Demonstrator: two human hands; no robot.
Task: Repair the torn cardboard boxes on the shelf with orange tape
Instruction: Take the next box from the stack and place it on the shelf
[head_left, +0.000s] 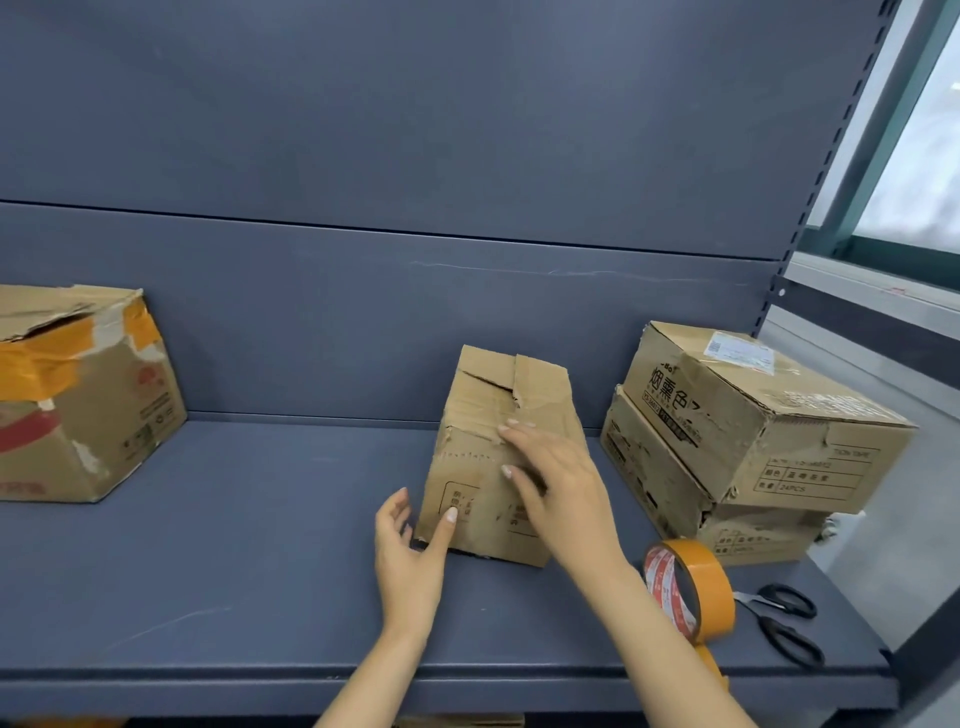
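Centre of frame: small torn cardboard box (498, 457) on the grey shelf (234, 561), top flaps split and ragged. Right hand (550, 478) lies flat on its front face, fingers straight, gripping nothing. Left hand (410, 551) at the box's lower left corner, fingers loosely spread, thumb tip touching the cardboard; no hold taken.

Lower right: orange tape roll (693, 590) ringed over the right forearm, its lower edge hidden behind the arm. Black scissors (784, 621) just beside it on the shelf.

Right: 2 stacked boxes (753, 431), lower one mostly hidden and crushed. Print partly legible.

Left edge: taped box (78, 395), cut off by the frame, orange strips over its torn top.
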